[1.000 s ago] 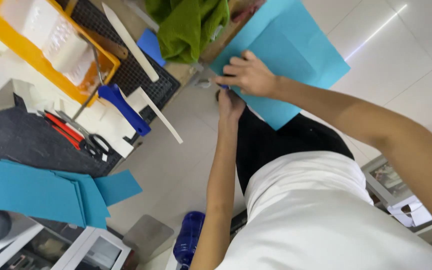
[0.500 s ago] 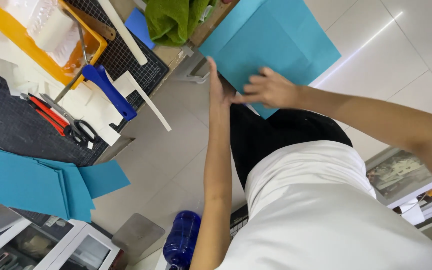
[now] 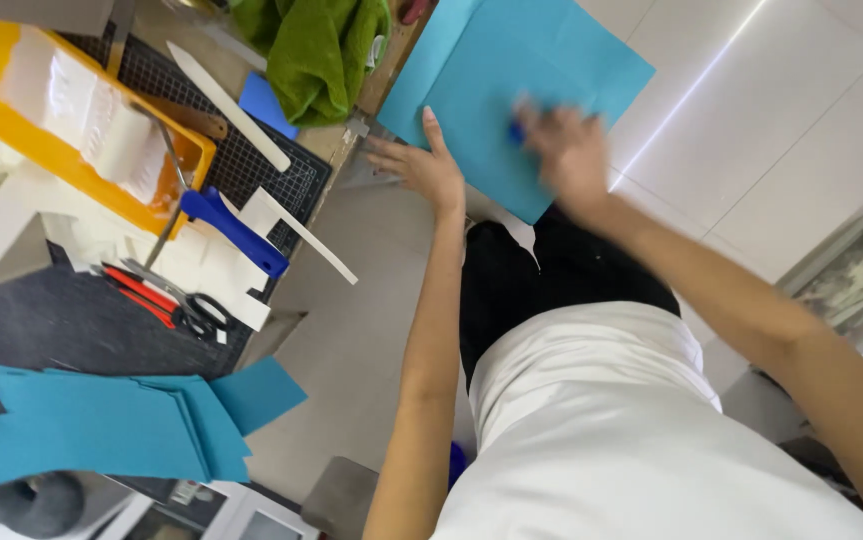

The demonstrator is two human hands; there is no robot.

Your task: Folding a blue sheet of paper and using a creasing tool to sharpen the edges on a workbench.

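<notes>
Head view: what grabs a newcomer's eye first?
The big teal sheet at top centre, hanging past the bench edge, with both hands on it: the left hand flat at its lower left edge, the right hand motion-blurred with something small and blue at its fingers. Then the yellow paint tray with its roller at upper left, and the teal pieces stacked at lower left.

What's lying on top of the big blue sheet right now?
Both hands rest on the blue sheet: the left hand flat at its edge, the right hand, blurred, with something small and dark blue under its fingertips. Whatever lies beneath the sheet is hidden.
</notes>
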